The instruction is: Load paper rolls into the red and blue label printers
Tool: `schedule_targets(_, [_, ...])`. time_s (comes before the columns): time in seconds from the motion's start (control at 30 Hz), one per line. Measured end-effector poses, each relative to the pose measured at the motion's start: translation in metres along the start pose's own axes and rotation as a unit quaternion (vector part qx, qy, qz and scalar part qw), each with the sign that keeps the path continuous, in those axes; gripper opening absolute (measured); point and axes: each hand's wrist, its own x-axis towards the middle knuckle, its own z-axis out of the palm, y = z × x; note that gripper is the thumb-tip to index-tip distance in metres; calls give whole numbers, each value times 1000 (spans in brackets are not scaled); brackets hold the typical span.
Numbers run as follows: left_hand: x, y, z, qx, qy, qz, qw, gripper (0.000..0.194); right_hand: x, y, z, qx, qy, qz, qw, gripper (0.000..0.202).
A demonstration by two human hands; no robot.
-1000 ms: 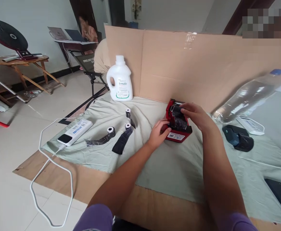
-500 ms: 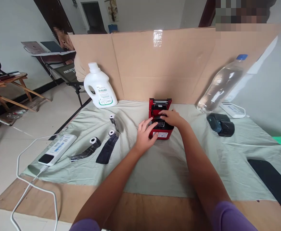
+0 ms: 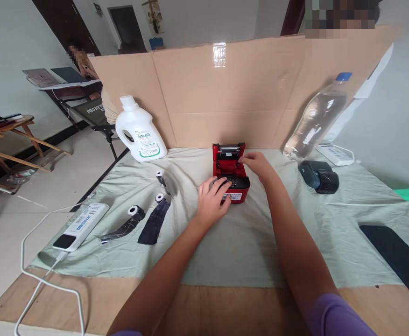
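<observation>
A small red and black printer [image 3: 241, 193] stands on the cloth with its lid [image 3: 222, 163] raised. My left hand [image 3: 211, 200] lies at its front left, fingers spread over the top edge and thumb by the front label. At the lid's right edge, the bent fingers of my right hand [image 3: 258, 165] are closed on the rim. Between the hands the printer's inside is partly visible, dark with some clear parts. Left of it lie a near roll [image 3: 136, 213], a middle roll [image 3: 155, 219] and a far roll [image 3: 161, 177], with pale cores and black strips trailing from them.
A white detergent jug [image 3: 141, 133] and a large clear bottle [image 3: 316, 121] stand before a cardboard screen [image 3: 222, 93]. A power bank with cable [image 3: 81, 226] lies at left. A dark device [image 3: 318, 176] and a black phone [image 3: 395, 256] lie at right. Other people are beyond the screen.
My right hand has moved from inside the printer up to the lid's right edge. My left hand stays at the printer's front left. The camera view has shifted slightly.
</observation>
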Motion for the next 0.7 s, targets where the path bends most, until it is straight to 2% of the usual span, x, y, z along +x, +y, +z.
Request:
schedule_targets(0.07, [-1,2,1,7,1,9,1000,40,2,-2,-5,92,60,9,994,36])
schedule_targets(0.13, [-1,3,2,12,1,13,1000,40,4,-5,-4,140,81,-1,987,48])
schedule_targets(0.23, [-2,4,2,18,1,16,1000,41,4,-6,5,159,84,-10,984,49])
schedule_targets(0.33, [-3,5,2,27,0,31,999,41,-4,8,15,133,103,-37,985,41])
schedule_targets(0.4, [-4,5,2,31,-2,42,999,41,-13,24,22,126,81,-71,986,34])
schedule_targets(0.47, [-4,4,1,29,-3,49,998,43,-21,42,30,194,42,-79,977,43])
schedule_targets(0.57, [-2,0,-2,18,3,32,999,45,-28,63,42,364,-20,-63,929,64])
schedule_targets(0.63, [0,-5,-6,9,7,2,1000,48,-29,70,49,423,-43,-66,903,66])
schedule_targets(0.7, [3,-11,-11,-4,2,-25,1000,51,-30,72,52,440,-57,-77,893,62])
